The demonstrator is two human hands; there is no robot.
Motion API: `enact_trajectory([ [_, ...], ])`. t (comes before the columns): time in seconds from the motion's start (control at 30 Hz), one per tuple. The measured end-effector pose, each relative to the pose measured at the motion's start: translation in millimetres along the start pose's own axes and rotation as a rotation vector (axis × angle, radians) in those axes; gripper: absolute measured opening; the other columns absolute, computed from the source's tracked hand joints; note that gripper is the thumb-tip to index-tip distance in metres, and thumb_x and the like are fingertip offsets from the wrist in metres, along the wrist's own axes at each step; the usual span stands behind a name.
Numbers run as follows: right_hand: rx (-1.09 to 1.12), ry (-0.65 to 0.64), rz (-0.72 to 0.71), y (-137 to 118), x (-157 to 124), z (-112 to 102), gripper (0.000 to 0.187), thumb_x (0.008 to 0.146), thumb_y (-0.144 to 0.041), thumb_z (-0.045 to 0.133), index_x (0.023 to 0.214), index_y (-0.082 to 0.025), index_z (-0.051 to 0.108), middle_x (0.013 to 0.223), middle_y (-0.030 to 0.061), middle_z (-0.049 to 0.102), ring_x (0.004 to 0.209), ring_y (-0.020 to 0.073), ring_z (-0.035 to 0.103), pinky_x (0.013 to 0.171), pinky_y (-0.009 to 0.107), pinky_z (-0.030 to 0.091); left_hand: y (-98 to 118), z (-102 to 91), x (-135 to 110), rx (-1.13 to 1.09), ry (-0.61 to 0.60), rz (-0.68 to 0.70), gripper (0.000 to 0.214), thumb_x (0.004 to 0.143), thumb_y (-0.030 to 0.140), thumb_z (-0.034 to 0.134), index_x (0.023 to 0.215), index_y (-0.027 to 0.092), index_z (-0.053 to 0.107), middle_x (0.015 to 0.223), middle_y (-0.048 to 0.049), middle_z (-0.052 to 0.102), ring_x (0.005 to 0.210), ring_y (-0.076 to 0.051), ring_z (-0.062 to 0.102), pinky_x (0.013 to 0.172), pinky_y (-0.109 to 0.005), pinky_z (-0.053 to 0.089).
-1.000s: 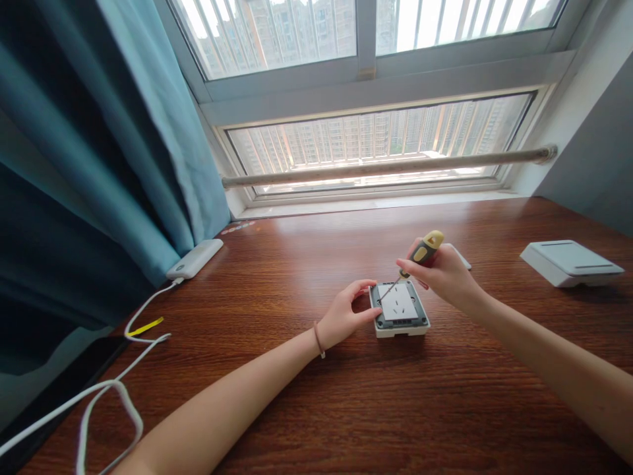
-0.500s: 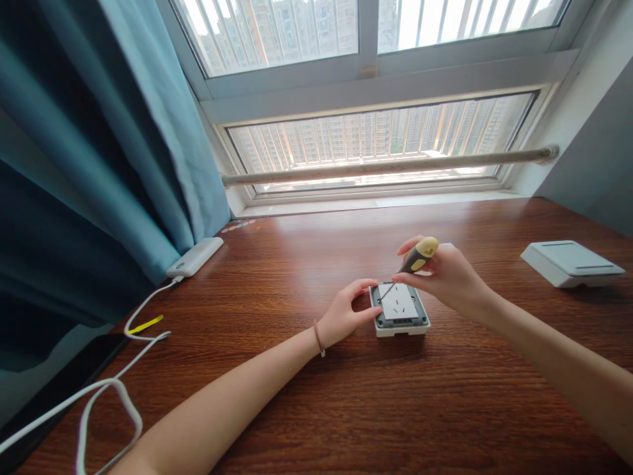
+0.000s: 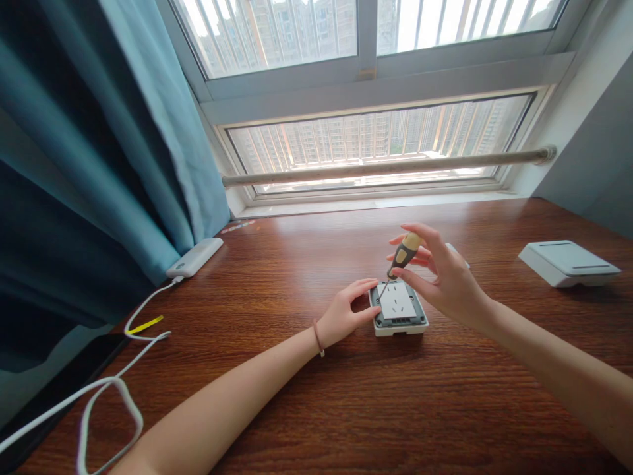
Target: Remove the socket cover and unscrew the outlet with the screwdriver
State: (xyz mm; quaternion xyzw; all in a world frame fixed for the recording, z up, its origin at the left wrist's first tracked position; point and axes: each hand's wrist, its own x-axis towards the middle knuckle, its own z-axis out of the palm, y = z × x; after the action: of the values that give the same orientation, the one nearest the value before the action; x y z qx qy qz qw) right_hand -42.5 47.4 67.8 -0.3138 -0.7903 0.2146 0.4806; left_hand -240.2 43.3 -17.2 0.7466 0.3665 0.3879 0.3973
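A white wall socket with a grey frame lies face up on its white box on the wooden table. My left hand grips its left edge, fingers at the far corner and thumb on the near left side. In my right hand is a screwdriver with a yellow and grey handle, held between thumb and fingers. The tool leans, its tip down at the left side of the grey frame beside the white panel. A small white piece, partly hidden, shows behind my right hand.
At the right of the table sits a white switch-like box. A white power bank with a white cable and yellow tie lies left, by the blue curtain. A window stands behind.
My right hand has shifted its grip, its fingers rising around the handle, and the screwdriver stands more upright. My left hand stays on the socket.
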Motion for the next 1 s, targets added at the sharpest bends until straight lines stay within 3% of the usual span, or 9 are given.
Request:
enact_trajectory([
  [0.1,-0.114,0.121,-0.009,-5.5,1.3,-3.4,0.035,0.077,-0.025,0.063,0.110,-0.026,0.054,0.101,0.0054,0.058,0.091,0.0194,0.058,0.080,0.034,0.052,1.0,0.3,-0.3,0.031,0.002,0.006,0.057,0.067,0.032,0.071,0.120,0.021,0.053,0.127,-0.0096,0.049,0.118,-0.025,0.045,0.103,-0.040,0.035],
  [0.2,-0.080,0.166,0.051,-6.3,3.0,-7.4,0.029,0.077,-0.027,0.063,0.105,-0.025,0.059,0.092,0.0039,0.060,0.082,0.0173,0.059,0.078,0.034,0.053,1.4,0.3,-0.1,0.047,0.001,0.003,0.063,0.063,0.032,0.075,0.121,0.022,0.052,0.128,-0.0102,0.049,0.118,-0.026,0.045,0.103,-0.042,0.035],
  [0.37,0.144,0.030,0.110,3.0,6.3,-15.3,0.041,0.078,-0.022,0.060,0.119,-0.026,0.053,0.098,0.0025,0.063,0.091,0.0176,0.062,0.087,0.036,0.051,0.4,0.0,0.4,0.061,0.002,0.008,0.063,0.062,0.034,0.075,0.120,0.022,0.053,0.127,-0.0107,0.050,0.118,-0.026,0.045,0.104,-0.043,0.033],
  [0.57,0.194,-0.022,0.045,7.6,5.9,-13.0,0.042,0.084,-0.018,0.051,0.126,-0.024,0.044,0.105,0.0048,0.062,0.100,0.0184,0.059,0.092,0.038,0.048,0.6,0.3,-0.3,0.064,-0.007,-0.010,0.065,0.063,0.034,0.074,0.122,0.022,0.051,0.130,-0.0105,0.047,0.120,-0.026,0.043,0.105,-0.043,0.032],
  [0.77,-0.045,0.256,0.071,4.9,3.0,-5.3,0.026,0.075,-0.030,0.065,0.100,-0.024,0.062,0.092,0.0043,0.059,0.087,0.0201,0.059,0.080,0.039,0.051,-0.5,1.0,-0.7,0.004,0.003,-0.023,0.064,0.062,0.033,0.075,0.121,0.023,0.052,0.130,-0.0102,0.047,0.121,-0.027,0.043,0.106,-0.043,0.031],
  [0.83,-0.053,0.286,0.088,5.3,3.6,-6.9,0.024,0.073,-0.030,0.067,0.097,-0.025,0.064,0.086,0.0036,0.059,0.083,0.0196,0.059,0.078,0.038,0.052,-0.9,1.1,-0.5,0.003,0.001,-0.016,0.064,0.062,0.033,0.075,0.121,0.023,0.052,0.129,-0.0104,0.048,0.120,-0.026,0.043,0.105,-0.043,0.032],
  [1.0,0.178,0.091,0.086,3.9,7.6,-15.7,0.031,0.078,-0.022,0.061,0.110,-0.025,0.058,0.100,0.0042,0.062,0.094,0.0190,0.060,0.087,0.036,0.050,-0.6,1.0,0.0,0.037,0.006,-0.004,0.063,0.062,0.032,0.075,0.121,0.021,0.052,0.128,-0.0107,0.049,0.119,-0.025,0.044,0.105,-0.040,0.033],
])
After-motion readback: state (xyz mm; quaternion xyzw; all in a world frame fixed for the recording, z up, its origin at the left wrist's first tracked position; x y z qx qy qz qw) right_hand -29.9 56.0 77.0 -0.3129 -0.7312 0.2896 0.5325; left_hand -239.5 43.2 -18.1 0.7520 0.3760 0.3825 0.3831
